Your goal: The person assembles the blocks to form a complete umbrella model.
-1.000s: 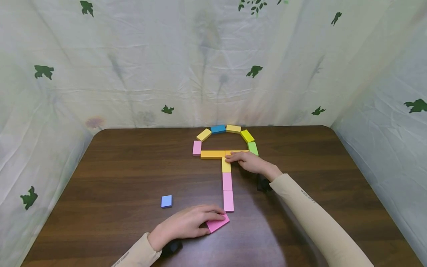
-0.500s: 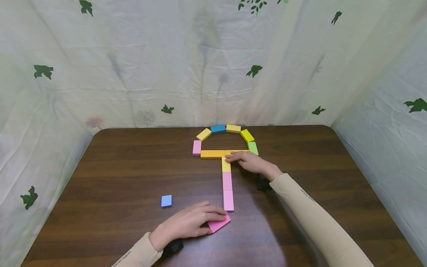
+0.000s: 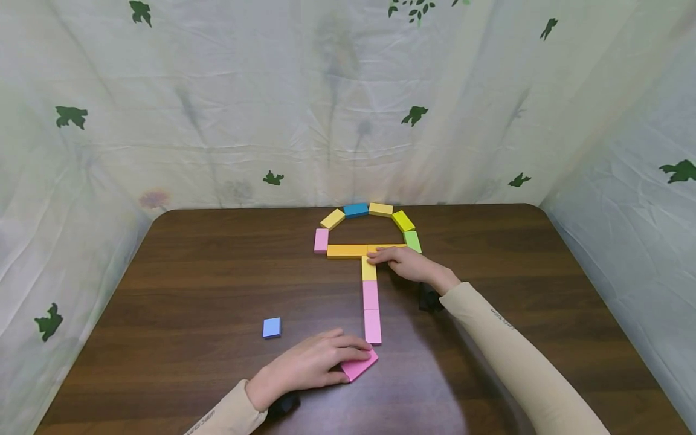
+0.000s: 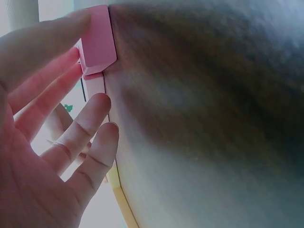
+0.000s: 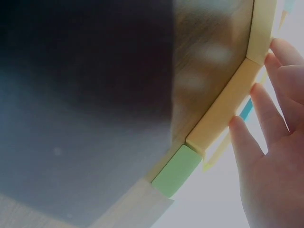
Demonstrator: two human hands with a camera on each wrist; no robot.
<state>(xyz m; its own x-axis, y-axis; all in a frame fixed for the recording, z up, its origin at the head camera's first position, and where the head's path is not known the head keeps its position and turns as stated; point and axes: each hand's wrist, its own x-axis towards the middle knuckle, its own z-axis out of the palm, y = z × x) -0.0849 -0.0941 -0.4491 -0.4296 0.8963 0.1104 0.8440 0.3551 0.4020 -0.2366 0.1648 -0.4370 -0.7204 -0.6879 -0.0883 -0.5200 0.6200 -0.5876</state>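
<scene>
My left hand pinches a pink block between thumb and fingers, near the front of the table. In the left wrist view, that pink block lies flat at the thumb and first fingertips, the other fingers spread. It sits slanted just below a column of two pink blocks and a yellow block. My right hand rests its fingertips at the column's top. In the right wrist view, the fingertips touch the pale yellow block and an orange block.
Two orange blocks make a crossbar, its left one fully visible. Above it arch a pink, yellow, blue and green block, among others. A blue square block lies apart on the brown table. Curtains stand behind.
My left hand has slid slightly to the right with the pink block, turning it a little steeper. The right hand stays where it was.
</scene>
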